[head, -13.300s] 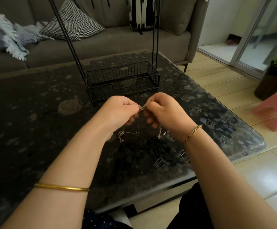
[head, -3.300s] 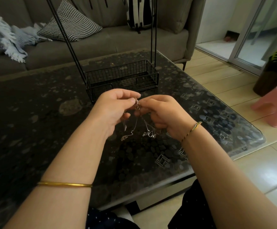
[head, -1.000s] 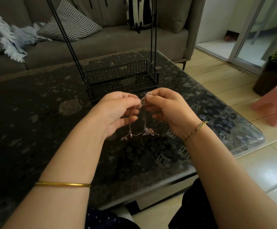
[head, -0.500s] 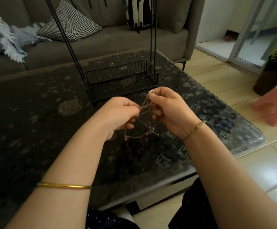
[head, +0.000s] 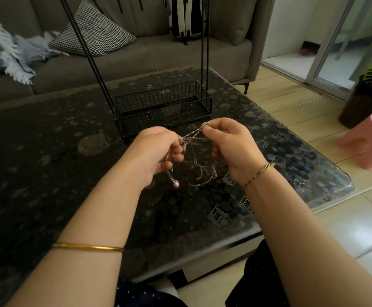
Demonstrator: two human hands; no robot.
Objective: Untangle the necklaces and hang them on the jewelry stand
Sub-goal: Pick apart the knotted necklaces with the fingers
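A tangle of thin silver necklaces (head: 194, 160) hangs between my two hands above the dark glass table (head: 47, 173). My left hand (head: 156, 149) pinches the chains at the knot, and a small round pendant (head: 176, 184) dangles below it. My right hand (head: 229, 145) pinches a strand at its top end and holds it a little higher and apart from the left. Loose loops of chain sag under both hands. The black wire jewelry stand (head: 163, 107), a basket base with tall thin rods, stands just behind my hands; its upper part is out of view.
A grey sofa (head: 136, 56) with a checked cushion (head: 94, 34), a blue blanket (head: 7, 54) and a striped bag (head: 187, 16) lies behind the table. A pink stool (head: 371, 140) stands on the floor at the right, beyond the table's edge.
My hands have drawn apart, the right one moving right and slightly up. The chains are now spread into separate strands between them, and the pendant hangs lower under the left hand.
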